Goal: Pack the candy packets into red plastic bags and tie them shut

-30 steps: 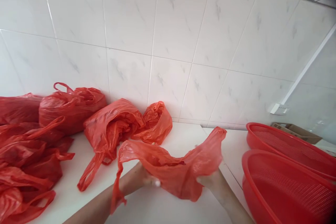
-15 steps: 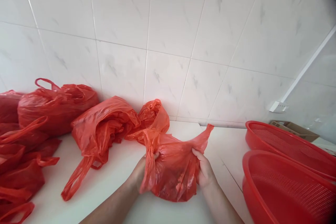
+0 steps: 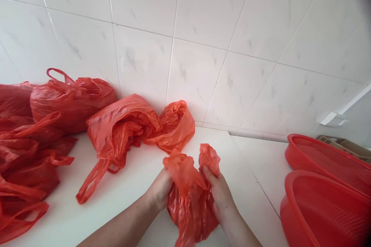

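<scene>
Between my two hands is a red plastic bag [image 3: 193, 200], filled low down with something I cannot make out through the film. My left hand [image 3: 162, 191] grips its left side, the fingers partly covered by the plastic. On the other side, my right hand [image 3: 218, 191] is closed round a gathered, crumpled part of the top, thumb in front. One strip of the bag hangs down at the front. Just beyond my hands lie a crumpled red plastic bag [image 3: 179, 127] and a larger one [image 3: 121, 123] with its handle loop stretched toward me.
Filled red bags [image 3: 72, 104] are heaped at the left on the white table [image 3: 116, 220]. Two red plastic baskets [image 3: 292, 193] with mesh sides stand at the right, a cardboard box [image 3: 344, 144] behind them. A tiled wall [image 3: 199, 77] closes the back.
The bag's spread top has been gathered into bunches in my hands, which have come closer together. The view has shifted a little to the right and down.
</scene>
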